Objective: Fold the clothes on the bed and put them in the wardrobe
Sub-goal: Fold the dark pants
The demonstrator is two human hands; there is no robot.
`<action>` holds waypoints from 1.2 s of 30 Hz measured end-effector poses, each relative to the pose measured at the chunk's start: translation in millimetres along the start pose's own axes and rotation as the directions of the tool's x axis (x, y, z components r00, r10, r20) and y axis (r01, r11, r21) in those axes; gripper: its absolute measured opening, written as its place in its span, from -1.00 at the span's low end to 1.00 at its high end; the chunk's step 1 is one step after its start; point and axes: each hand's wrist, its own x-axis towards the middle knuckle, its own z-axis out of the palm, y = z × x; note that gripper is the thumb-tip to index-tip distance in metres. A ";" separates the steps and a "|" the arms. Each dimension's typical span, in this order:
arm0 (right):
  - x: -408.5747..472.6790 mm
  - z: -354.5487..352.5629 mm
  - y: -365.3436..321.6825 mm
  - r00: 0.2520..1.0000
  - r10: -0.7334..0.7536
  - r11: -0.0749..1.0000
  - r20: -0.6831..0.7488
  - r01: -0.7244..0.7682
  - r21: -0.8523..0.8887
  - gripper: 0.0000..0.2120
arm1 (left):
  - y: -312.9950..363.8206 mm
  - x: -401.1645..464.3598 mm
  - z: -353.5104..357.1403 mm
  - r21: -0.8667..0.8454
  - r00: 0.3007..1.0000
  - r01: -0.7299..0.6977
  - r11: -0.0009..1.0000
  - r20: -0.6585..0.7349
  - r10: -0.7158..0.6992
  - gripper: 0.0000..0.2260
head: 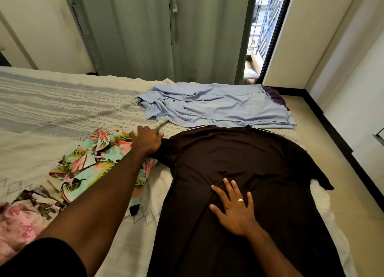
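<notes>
Dark brown fabric fills the near side of the bed (62,102): the brown shirt (239,158) lies flat in front of me, long axis running straight away from my body, collar at the far end. My right hand (233,208) is spread flat on its middle, fingers straight, pinning it. My left hand (146,140) reaches further out and curls round the left sleeve at the shoulder, so that's the hand placed to bring the sleeve across, I reckon. Floral shirt (91,162) sits crumpled just under my left forearm, the pale blue shirt (218,106) beyond the collar. Wardrobe isn't in view.
</notes>
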 end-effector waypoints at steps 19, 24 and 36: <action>2.2 9.0 3.7 1.000 -0.009 1.000 -0.019 0.010 0.024 -0.41 | 20.5 40.5 -11.0 -0.797 0.917 0.216 0.564 0.364 0.163 -0.84; 3.2 9.9 4.1 1.000 -0.005 1.000 -0.013 0.005 0.016 -0.41 | -2.2 59.9 -10.9 -0.553 0.944 -0.022 0.833 0.262 0.199 -0.62; 4.3 11.0 4.2 1.000 0.005 1.000 0.001 -0.005 0.018 -0.37 | -11.9 60.1 -49.4 -0.637 0.856 0.155 0.755 0.468 0.219 -0.70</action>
